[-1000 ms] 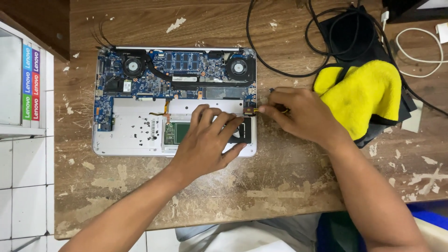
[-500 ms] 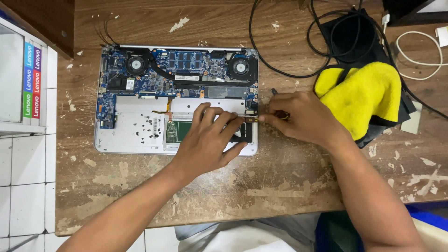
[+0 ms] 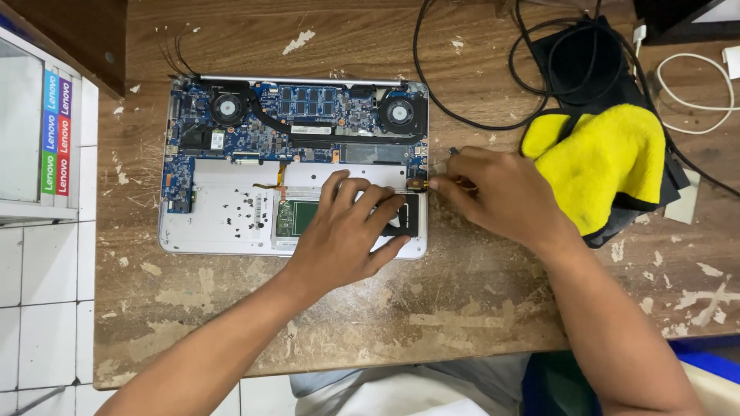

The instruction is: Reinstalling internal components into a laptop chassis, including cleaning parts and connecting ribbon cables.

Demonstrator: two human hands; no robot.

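Observation:
An opened silver laptop [image 3: 223,231] lies bottom-up on the worn wooden table, its blue circuit board, two fans and a bare battery bay exposed. My left hand [image 3: 347,231] rests flat on the laptop's lower right part, fingers spread over a dark component. My right hand [image 3: 501,196] sits at the laptop's right edge and pinches a small tool with a yellow-and-black grip [image 3: 455,183], whose tip meets the board's right corner. Several tiny screws [image 3: 243,209] lie loose in the bay.
A yellow cloth [image 3: 601,166] lies over a black pouch [image 3: 586,62] right of my right hand. Black cables [image 3: 462,115] loop behind them, with a white cable [image 3: 694,92] at the far right. A white cabinet [image 3: 31,131] with coloured stickers stands left.
Both hands stay at the laptop's right side. My right hand has shifted slightly along the edge with the tool; the view has drifted a little.

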